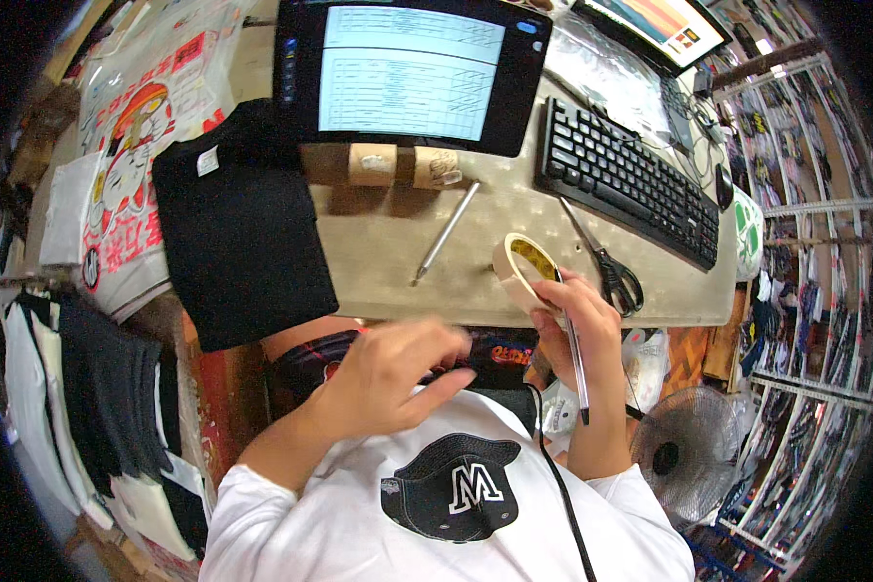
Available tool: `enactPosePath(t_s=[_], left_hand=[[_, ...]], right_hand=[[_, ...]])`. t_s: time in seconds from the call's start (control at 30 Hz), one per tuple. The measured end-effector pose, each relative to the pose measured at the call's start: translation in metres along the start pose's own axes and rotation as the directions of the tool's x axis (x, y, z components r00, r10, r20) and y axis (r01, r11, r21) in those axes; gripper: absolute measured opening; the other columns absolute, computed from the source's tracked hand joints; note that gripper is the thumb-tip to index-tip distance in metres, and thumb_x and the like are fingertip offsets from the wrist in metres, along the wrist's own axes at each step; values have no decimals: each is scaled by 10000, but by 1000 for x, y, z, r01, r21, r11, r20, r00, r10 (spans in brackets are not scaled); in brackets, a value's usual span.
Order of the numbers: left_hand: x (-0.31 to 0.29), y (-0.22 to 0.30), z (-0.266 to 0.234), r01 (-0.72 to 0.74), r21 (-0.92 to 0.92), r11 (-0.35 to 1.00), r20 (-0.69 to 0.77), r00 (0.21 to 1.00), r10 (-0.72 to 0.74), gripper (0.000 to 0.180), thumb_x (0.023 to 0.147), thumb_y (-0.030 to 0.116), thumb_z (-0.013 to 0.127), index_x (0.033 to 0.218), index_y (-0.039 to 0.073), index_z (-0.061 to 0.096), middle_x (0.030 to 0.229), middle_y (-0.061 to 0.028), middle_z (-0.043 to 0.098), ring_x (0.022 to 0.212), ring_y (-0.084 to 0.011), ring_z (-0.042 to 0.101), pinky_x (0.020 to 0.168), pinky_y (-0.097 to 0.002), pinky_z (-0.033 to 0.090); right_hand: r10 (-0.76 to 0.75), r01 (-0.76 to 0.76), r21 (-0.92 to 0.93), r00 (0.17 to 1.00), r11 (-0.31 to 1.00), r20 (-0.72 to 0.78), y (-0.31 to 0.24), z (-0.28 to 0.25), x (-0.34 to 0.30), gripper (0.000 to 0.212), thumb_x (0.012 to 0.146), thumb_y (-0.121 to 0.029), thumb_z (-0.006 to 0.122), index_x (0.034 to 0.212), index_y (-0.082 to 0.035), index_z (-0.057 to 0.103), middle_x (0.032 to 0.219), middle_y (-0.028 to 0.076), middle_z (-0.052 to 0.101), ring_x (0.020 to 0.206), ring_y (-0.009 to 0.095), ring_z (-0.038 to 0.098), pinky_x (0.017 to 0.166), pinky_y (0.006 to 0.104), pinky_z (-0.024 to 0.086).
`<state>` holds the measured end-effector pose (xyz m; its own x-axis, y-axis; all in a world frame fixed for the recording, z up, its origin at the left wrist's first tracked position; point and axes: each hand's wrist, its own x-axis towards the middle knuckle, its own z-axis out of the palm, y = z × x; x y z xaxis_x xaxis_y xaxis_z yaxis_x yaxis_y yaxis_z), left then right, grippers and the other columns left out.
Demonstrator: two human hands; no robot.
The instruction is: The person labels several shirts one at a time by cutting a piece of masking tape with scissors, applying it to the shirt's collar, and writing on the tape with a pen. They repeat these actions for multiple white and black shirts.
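My right hand (584, 315) is closed on a roll of cream masking tape (514, 276), held upright over the table's front edge. A pen (574, 364) with a clear barrel is also in that hand, its dark tip pointing down toward my wrist. In front of my chest, my left hand (393, 373) is in the air, holding nothing; its thumb stands apart from the bent fingers, which are slightly blurred. Right of the tape, black-handled scissors (611, 267) lie on the table. A silver stylus (448, 231) rests to the left of the roll.
A tablet (412, 73) stands at the back, with a black keyboard (626, 179) to its right. Folded black cloth (242, 228) overhangs the table's left edge beside a printed plastic bag (136, 145). A fan (684, 451) stands at lower right, near shelves of packed goods (805, 213).
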<state>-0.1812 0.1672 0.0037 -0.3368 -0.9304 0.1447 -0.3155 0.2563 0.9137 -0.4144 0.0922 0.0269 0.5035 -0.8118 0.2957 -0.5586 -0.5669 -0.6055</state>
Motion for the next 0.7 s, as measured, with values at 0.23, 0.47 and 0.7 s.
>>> enactPosePath(t_s=[0.23,0.47,0.7], left_hand=[[39,-3,22,-147,270,952,-268,938,221,125,851,170,636,869,55,592,879,-110,588,802,-305,614,676,-410,505],[21,20,27,-200,283,938,-242,931,271,115,812,116,642,816,26,571,890,-106,574,770,-295,610,668,-410,494],[30,13,31,-102,-74,992,-230,970,83,154,859,103,654,806,4,549,1166,-199,611,924,-341,658,794,-396,530]], right_hand=[[-67,67,-66,998,996,0,-29,3,-7,326,681,1,739,995,-41,662,754,111,605,708,325,579,671,378,481],[159,-160,4,982,987,98,-26,-7,-19,259,727,-30,735,977,-5,672,748,130,598,741,279,587,650,321,458],[299,-353,-161,911,922,-284,99,-48,-49,223,754,87,612,956,-2,579,867,167,575,814,347,579,779,369,469]])
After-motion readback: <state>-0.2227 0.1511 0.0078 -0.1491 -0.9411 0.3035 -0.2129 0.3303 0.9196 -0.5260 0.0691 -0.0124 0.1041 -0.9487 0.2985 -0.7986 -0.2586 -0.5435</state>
